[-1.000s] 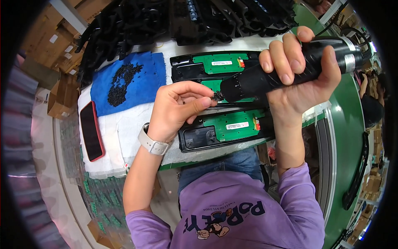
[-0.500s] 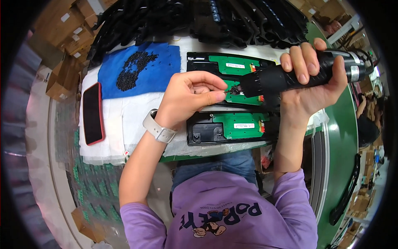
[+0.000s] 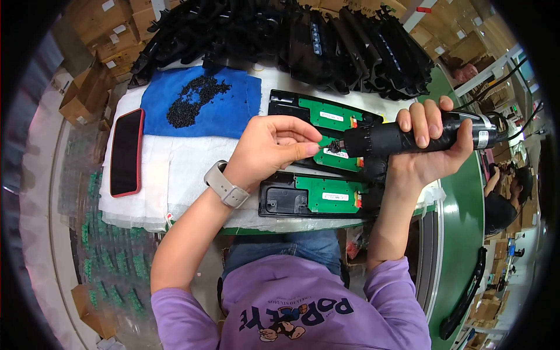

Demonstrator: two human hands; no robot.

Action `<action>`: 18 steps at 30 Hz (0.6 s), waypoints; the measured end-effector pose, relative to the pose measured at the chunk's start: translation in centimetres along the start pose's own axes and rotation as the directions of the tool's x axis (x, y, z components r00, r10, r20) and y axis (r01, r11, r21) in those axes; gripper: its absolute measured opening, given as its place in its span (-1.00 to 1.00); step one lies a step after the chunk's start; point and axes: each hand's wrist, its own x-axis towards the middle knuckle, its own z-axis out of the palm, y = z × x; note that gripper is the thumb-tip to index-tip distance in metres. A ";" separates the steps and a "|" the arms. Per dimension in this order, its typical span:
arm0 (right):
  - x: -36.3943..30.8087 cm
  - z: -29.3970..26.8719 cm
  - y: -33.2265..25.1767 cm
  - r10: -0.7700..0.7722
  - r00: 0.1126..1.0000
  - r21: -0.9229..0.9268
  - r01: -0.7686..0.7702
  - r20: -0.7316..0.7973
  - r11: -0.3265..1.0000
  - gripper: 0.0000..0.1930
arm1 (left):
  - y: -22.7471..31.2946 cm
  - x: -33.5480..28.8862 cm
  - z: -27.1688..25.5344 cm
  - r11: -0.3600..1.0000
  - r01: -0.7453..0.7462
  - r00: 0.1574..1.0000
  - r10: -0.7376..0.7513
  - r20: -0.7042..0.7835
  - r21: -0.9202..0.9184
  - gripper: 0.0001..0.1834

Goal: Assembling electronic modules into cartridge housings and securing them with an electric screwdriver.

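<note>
The right hand [image 3: 429, 140] is wrapped around a black power screwdriver [image 3: 408, 138], held level with its tip over the middle of three black housings [image 3: 280, 198] carrying green boards [image 3: 329, 195] with small white labels, near the table's right edge. The left hand [image 3: 271, 149], watch [image 3: 226, 185] on its wrist, pinches thumb and forefinger at the tip; what they hold is too small to tell. Leftward, black screws [image 3: 192, 99] lie on a blue cloth [image 3: 233, 111]. A red-cased phone [image 3: 125, 151] lies at the left edge. Brown cartons [image 3: 87, 93] stand beyond.

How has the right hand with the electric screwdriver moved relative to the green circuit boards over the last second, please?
Cannot tell: the right hand holds the electric screwdriver over the middle green circuit board throughout; the head camera shifted.
</note>
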 end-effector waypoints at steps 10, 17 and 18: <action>0.0 0.5 -0.1 0.027 1.000 -0.002 -0.027 -0.013 1.000 -0.66 | -0.1 0.0 0.0 1.000 0.006 0.999 -0.006 0.034 -0.010 -0.85; 0.1 0.9 -0.1 0.017 0.998 0.043 -0.015 -0.057 0.999 -0.68 | 0.1 0.3 -0.3 0.988 0.020 0.999 -0.011 0.053 -0.156 -0.83; 0.1 1.0 0.1 0.007 0.999 0.013 -0.007 -0.034 1.000 -0.67 | 0.1 0.2 -0.2 0.990 0.028 0.999 -0.023 0.036 -0.138 -0.83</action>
